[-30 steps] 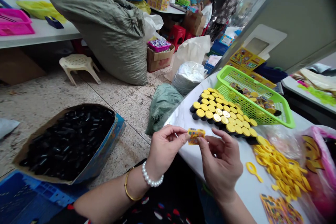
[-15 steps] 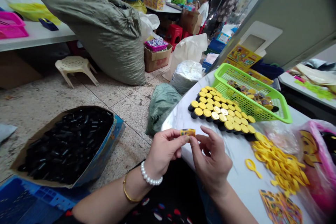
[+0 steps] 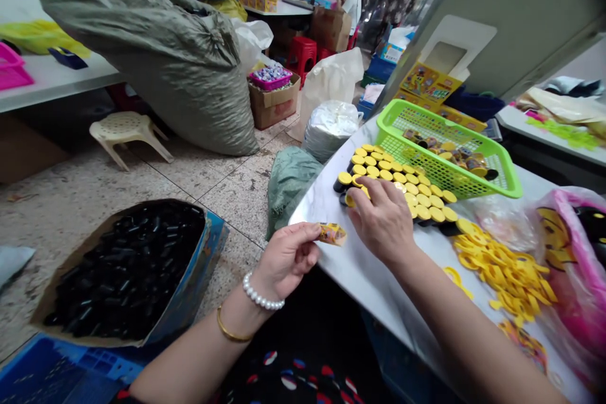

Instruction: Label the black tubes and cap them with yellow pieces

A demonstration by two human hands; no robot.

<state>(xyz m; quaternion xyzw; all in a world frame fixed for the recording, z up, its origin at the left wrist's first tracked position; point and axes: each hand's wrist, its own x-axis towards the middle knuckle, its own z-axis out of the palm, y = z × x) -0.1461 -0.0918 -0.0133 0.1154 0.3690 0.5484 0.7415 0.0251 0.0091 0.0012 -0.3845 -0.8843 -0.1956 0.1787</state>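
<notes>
My left hand (image 3: 286, 255) pinches a small yellow printed sticker (image 3: 332, 233) at the white table's near edge. My right hand (image 3: 383, 221) reaches forward over the cluster of black tubes with yellow caps (image 3: 402, 186); its fingers curl round one tube at the cluster's near-left corner, partly hiding it. A pile of loose yellow plastic pieces (image 3: 506, 268) lies to the right of my right forearm.
A green basket (image 3: 506, 183) with finished tubes stands behind the cluster. A box of black tubes (image 3: 123, 265) sits on the floor at left. A pink bag (image 3: 577, 265) lies at the table's right. Sacks, a stool and people stand further back.
Both hands held the sticker together before. My right hand has let go and moved forward onto the capped tubes. My left hand keeps the sticker, lowered slightly.
</notes>
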